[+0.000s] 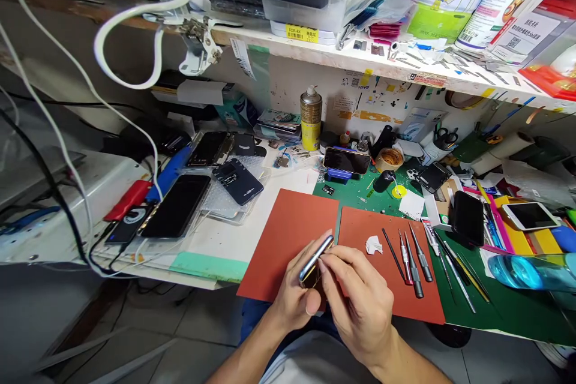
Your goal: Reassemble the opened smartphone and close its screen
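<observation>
A smartphone is held tilted on its edge above the front of the red-brown mats. My left hand wraps round its lower and far side, thumb toward the near face. The fingers of my right hand are pinched together against the phone's right edge; whether a small part sits between the fingertips is hidden. Under my hands lies the left red-brown mat. On the right mat, a crumpled white tissue and several screwdrivers rest just right of my right hand.
Phones in plastic sleeves and a dark back panel lie on the left. A spray can and a propped phone stand behind the mats. At right are tweezers and a blue bottle. A cluttered shelf hangs overhead.
</observation>
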Motion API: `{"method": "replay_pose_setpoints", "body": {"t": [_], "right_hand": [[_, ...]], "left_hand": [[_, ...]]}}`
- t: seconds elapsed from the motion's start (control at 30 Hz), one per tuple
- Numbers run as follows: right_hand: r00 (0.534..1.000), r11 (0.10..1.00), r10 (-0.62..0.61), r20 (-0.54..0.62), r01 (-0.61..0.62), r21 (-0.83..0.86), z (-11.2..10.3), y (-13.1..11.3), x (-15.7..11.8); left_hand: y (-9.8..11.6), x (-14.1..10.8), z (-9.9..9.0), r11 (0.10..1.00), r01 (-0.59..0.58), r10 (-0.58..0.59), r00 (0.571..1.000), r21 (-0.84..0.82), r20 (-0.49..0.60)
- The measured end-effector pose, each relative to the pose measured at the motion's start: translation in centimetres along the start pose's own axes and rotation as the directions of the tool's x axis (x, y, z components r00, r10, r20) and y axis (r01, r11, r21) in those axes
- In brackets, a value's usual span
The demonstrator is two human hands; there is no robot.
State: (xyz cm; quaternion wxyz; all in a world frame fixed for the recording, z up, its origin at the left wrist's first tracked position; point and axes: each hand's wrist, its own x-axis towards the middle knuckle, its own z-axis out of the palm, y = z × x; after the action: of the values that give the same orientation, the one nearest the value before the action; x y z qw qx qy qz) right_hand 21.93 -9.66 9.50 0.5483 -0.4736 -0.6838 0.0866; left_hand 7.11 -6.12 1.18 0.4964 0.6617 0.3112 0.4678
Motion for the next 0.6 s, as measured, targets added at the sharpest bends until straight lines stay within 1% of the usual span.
{"method": "replay_pose_setpoints", "body": {"t": [0.1,0.3,0.43,0.6], "right_hand": [[1.0,1.0,0.009,0.026,-0.009,0.025,-0.5,0.3,0.2],[0.994,0.999,-0.025,0.102,0.023,0.024,-1.4,0.6,0.6],[0.981,0.997,-0.016,0.191,0.0,0.081,-2.0,0.8,1.4],[0.945,0.993,0.017,0.328,-0.056,0.109,-3.0,1.1,2.4]], "left_hand": [[0.3,0.3,0.0,1.0,-0.016,0.016,1.0,-0.005,0.012],[0.4,0.6,0.1,0.997,-0.064,0.064,0.998,-0.035,0.01],[0.5,0.7,0.0,0.997,-0.07,0.072,0.997,-0.037,0.041],[0.6,0.9,0.0,0.997,-0.043,0.048,0.996,-0.064,0.077]]}}
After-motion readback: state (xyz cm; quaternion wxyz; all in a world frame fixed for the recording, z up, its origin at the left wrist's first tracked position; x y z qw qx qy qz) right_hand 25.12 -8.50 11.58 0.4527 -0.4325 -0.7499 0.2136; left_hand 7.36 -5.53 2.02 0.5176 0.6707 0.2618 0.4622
